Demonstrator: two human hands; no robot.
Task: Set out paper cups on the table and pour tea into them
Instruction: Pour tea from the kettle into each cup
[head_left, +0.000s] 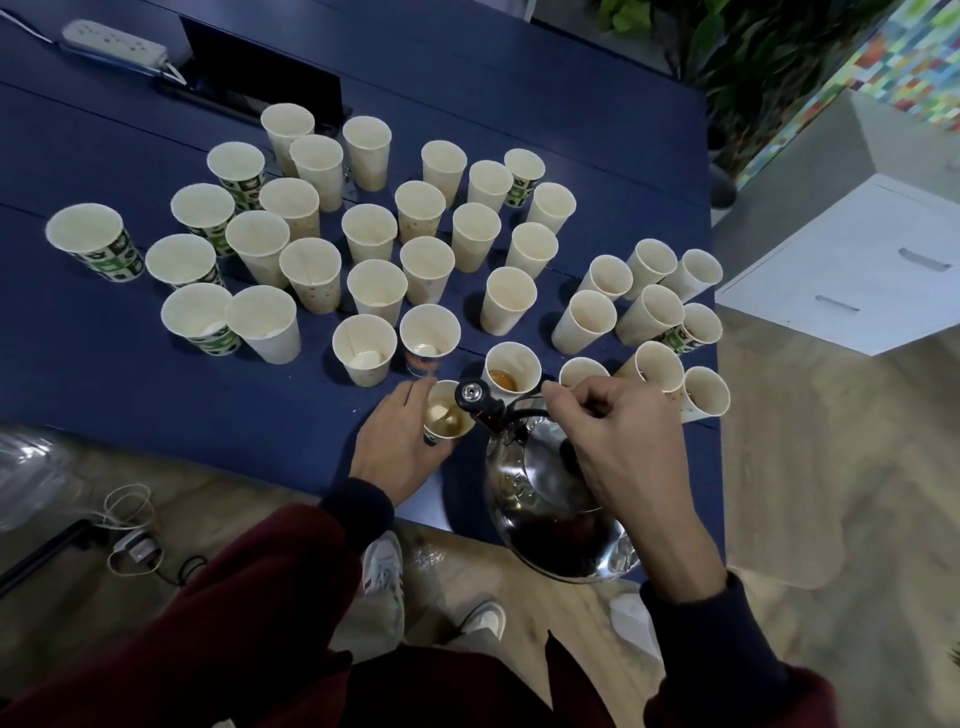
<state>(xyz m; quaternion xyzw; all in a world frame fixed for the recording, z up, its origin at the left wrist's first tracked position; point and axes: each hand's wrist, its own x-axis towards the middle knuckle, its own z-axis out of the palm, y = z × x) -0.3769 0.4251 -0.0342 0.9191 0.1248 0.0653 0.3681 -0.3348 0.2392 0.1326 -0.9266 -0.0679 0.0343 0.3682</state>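
Gripping the paper cup (448, 422) with our left hand (395, 441): fingers (415, 391) curl round its far and left wall. Cup sits near the front edge of the blue table (156, 384), with amber tea inside. Our right hand (618, 441) is closed round the black handle of the steel kettle (545, 499). The kettle is tilted, its spout just over the cup's rim. A second cup (511, 370) just behind the spout also holds tea. Many more cups (374, 234) stand upright beyond.
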